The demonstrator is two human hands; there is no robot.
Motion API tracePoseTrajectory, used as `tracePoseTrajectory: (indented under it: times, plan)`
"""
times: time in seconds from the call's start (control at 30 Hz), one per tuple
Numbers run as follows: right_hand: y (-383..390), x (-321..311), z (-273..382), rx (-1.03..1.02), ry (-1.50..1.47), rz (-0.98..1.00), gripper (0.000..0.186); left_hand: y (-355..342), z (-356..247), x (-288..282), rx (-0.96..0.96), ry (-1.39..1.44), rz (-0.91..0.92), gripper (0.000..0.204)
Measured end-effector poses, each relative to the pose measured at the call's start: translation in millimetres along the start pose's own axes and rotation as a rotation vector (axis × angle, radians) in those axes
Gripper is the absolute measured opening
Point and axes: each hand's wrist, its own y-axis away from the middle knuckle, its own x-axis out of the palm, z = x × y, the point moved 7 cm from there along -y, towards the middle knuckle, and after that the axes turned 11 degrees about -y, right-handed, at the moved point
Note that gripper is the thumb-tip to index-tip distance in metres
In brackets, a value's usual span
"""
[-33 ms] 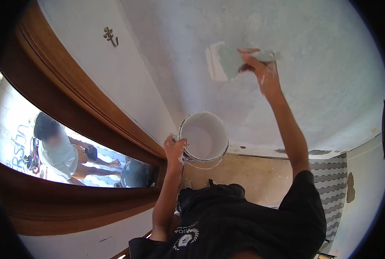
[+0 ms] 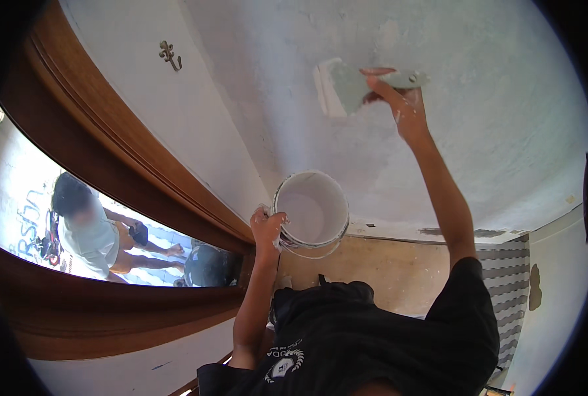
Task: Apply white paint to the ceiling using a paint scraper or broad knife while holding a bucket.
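My right hand [image 2: 409, 112], arm stretched up toward the wall, is closed around the handle of a pale green, wide putty knife [image 2: 352, 86]. A band of white paste lies along the far left edge of its blade, which is at or just off the wall; I cannot tell whether it touches. My left hand [image 2: 267, 226], smeared with white, grips the left rim of a white bucket [image 2: 312, 179] with a wire handle. Some pale material shows in the bottom of the bucket.
The wall [image 2: 492, 125] is patchy grey-white. To the left runs a brown wooden frame [image 2: 135, 158] with an opening, through which a person [image 2: 89, 231] is seen outside. A metal hook [image 2: 169, 56] is fixed on the wall. Below lies a tan floor [image 2: 399, 270] beside a striped grey mat [image 2: 502, 284].
My right hand and the putty knife have shifted slightly upward along the wall. My left hand and the bucket stay where they were.
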Motion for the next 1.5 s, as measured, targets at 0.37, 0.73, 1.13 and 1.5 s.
tracePoseTrajectory:
  times: [0.37,0.73,1.13,1.5]
  plan:
    - [-26,32,26,-0.547,0.945,0.304,0.015,7,19,-17,-0.015,-0.060,-0.055,0.020]
    - [-68,23,-53,-0.108,1.141,0.657,0.020,-3,54,-19,-0.037,-0.111,-0.081,0.020]
    - [-145,102,75,-0.444,1.351,0.741,0.026,-7,59,-13,-0.035,-0.120,-0.106,0.024]
    - [-68,14,-109,-0.004,1.081,0.793,0.020,0,53,-11,-0.078,-0.104,-0.115,0.020]
